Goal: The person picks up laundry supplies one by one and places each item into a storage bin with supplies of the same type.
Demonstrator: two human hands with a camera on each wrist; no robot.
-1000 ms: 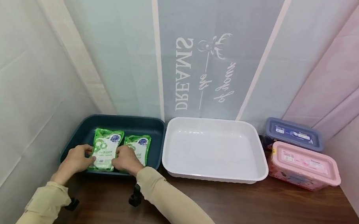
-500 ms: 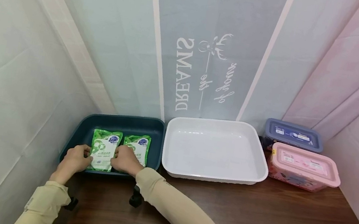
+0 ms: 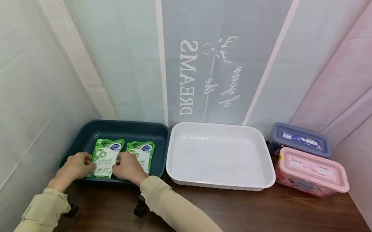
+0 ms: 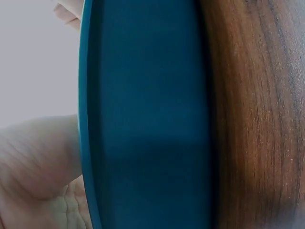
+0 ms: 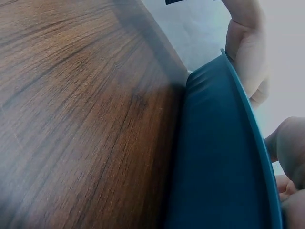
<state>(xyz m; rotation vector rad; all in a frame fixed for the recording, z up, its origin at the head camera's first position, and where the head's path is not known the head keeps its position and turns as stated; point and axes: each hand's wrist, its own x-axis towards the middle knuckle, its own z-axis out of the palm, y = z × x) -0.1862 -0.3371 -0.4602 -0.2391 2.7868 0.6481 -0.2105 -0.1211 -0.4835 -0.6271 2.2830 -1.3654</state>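
Observation:
In the head view, two green-and-white detergent pouches lie side by side in a dark teal tray (image 3: 124,125). My left hand (image 3: 76,165) holds the left edge of the left pouch (image 3: 106,159), fingers bent against it. Its other edge is pinched by my right hand (image 3: 128,167), which partly covers the right pouch (image 3: 142,153). The left wrist view has the tray wall (image 4: 152,105) in front of part of the left hand (image 4: 38,157). Behind the tray wall (image 5: 219,143) in the right wrist view, fingers show above the rim, and the pouches are hidden.
A white tray (image 3: 217,179) stands against the teal tray's right side. Farther right are a blue-lidded box (image 3: 301,139) and a pink-lidded box (image 3: 314,172). Fabric walls (image 3: 23,104) close in the back and sides of the wooden table (image 3: 263,229).
Both hands and the left pouch have shifted slightly left and toward the tray's near side. The right pouch stays in place in the tray. The head view has moved a little.

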